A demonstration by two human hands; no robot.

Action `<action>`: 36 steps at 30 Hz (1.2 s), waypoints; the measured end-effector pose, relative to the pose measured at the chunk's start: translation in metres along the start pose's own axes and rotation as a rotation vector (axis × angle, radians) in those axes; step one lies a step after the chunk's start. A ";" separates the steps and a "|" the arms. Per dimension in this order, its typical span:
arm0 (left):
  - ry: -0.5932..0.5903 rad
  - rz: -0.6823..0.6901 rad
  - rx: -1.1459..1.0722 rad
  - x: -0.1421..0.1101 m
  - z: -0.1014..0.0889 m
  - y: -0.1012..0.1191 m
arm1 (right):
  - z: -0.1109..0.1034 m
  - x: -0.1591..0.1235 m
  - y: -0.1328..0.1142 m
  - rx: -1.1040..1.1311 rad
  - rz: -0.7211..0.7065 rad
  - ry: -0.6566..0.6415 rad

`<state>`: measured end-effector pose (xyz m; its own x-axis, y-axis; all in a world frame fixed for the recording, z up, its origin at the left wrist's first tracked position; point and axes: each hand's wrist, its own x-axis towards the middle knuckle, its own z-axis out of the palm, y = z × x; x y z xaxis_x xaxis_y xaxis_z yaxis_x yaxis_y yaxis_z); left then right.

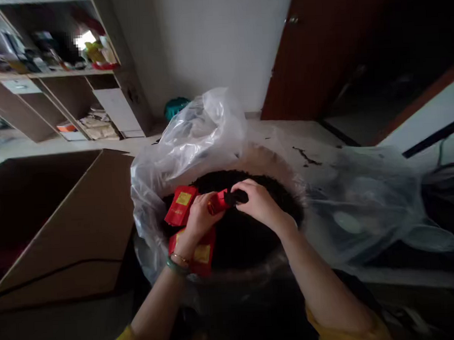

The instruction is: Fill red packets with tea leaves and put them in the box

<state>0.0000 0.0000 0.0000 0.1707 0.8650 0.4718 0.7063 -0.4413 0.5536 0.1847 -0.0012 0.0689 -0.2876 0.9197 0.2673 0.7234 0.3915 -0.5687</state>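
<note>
My left hand [202,215] is closed around a small red packet [220,201], held tilted with its mouth to the right. At that mouth, the bent fingers of my right hand [254,199] pinch a clump of dark, tea-like leaves [234,196]. Both hands are over a wide container lined with clear plastic [205,125]. It holds a mass of dark loose leaves [249,245]. On its left side lie a red packet stack with a yellow label [180,207] and more red packets [203,257], partly hidden by my left wrist.
A large open cardboard box [82,238] stands close on the left. To the right lies a clear plastic bag [358,209] on the floor. Behind are a cluttered shelf unit [50,75], a teal object [176,106] by the wall and a brown door [319,48].
</note>
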 end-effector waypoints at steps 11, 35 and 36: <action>-0.037 0.037 -0.019 -0.001 0.003 0.005 | 0.013 -0.001 0.003 0.056 -0.053 0.152; -0.002 -0.232 -0.324 -0.003 0.012 -0.003 | 0.026 0.000 -0.005 0.166 -0.122 0.098; -0.009 -0.228 -0.316 -0.003 0.012 -0.003 | 0.027 0.000 -0.006 0.133 -0.129 0.087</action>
<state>0.0055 0.0017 -0.0114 0.0408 0.9508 0.3070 0.4810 -0.2880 0.8281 0.1632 -0.0031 0.0515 -0.3133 0.8577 0.4077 0.5932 0.5120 -0.6212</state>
